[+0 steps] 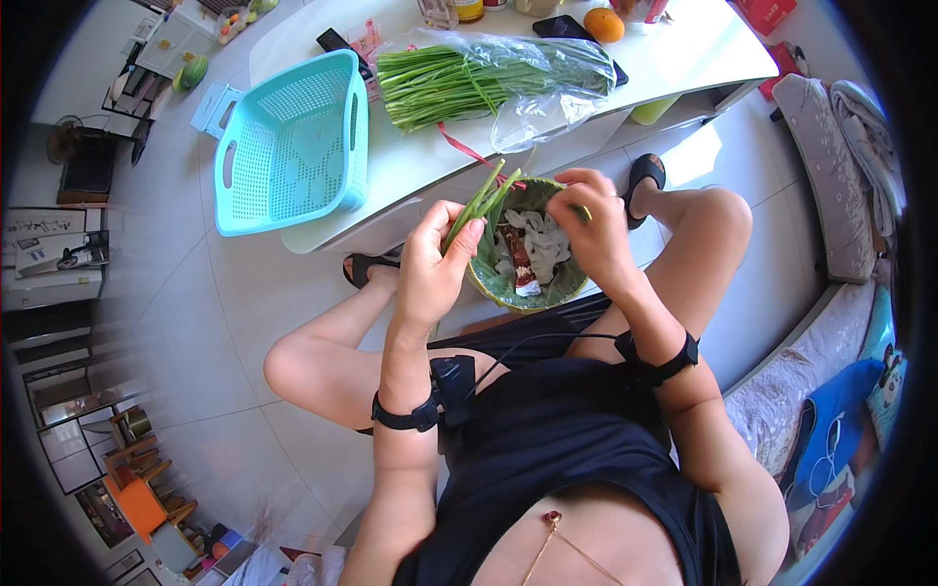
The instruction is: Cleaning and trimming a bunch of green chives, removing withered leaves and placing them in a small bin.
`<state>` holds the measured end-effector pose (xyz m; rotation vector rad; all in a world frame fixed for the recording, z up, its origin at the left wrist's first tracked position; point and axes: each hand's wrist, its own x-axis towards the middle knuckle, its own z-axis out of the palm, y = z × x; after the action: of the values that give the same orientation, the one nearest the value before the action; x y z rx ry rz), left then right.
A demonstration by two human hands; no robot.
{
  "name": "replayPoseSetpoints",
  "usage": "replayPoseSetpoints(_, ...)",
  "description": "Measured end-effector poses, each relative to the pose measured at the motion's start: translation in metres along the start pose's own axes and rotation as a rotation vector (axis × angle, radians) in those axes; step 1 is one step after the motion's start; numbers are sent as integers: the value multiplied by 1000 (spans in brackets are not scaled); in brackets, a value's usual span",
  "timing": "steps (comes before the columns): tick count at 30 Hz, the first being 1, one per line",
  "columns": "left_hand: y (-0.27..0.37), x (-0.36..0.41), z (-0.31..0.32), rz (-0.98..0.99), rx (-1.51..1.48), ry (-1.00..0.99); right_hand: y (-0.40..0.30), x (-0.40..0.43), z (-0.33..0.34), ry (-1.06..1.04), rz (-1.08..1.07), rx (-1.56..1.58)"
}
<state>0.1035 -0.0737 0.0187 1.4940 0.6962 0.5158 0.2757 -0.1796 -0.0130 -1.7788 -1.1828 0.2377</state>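
My left hand (441, 253) is closed around a few green vegetable stems (484, 194), whose cut ends point up and away from me. Beyond it, my right hand (595, 227) is over the right rim of a round waste bin (480, 282) with its fingers bent together; whether anything is between them is not clear. Inside the green-lined bin lie crumpled white tissues (546, 245) and a dark red wrapper (520, 260). A red tie (469, 150) hangs from the table edge towards the bin. A large bunch of similar stems (440, 84) lies on the table, partly in a clear plastic bag (538, 95).
On the white table (410, 172), a turquoise plastic basket (293, 161) stands at the left. An orange (604, 26), a dark phone-like device (564, 29) and a banknote (363, 36) lie further back. A cushioned sofa (791, 388) runs along my right.
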Motion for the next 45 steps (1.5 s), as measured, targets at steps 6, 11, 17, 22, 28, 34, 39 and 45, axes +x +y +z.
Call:
replayPoseSetpoints(6, 2, 17, -1, -35, -643, -57, 6, -4, 6, -292, -50, -337)
replayPoseSetpoints(11, 10, 27, 1, -8, -859, -48, 15, -2, 10, -313, -24, -206)
replayPoseSetpoints(17, 14, 39, 0, 46, -910, -5, 3, -2, 11, -502, 332, 547)
replayPoseSetpoints(22, 18, 46, 3, 75, -913, 86, -26, -1, 14, -797, 533, 1093)
replayPoseSetpoints(28, 24, 53, -26, 187, -922, 243, -16, -2, 11, -912, 591, 1147)
replayPoseSetpoints(34, 31, 48, -61, 284, -929, 350, -9, -2, 7, -897, 702, 1341)
replayPoseSetpoints(39, 29, 45, -80, 307, -960, 365, -8, -3, 8, -910, 758, 1394)
replayPoseSetpoints(45, 34, 41, -83, 309, -994, 423, -6, 0, 8, -913, 784, 1340)
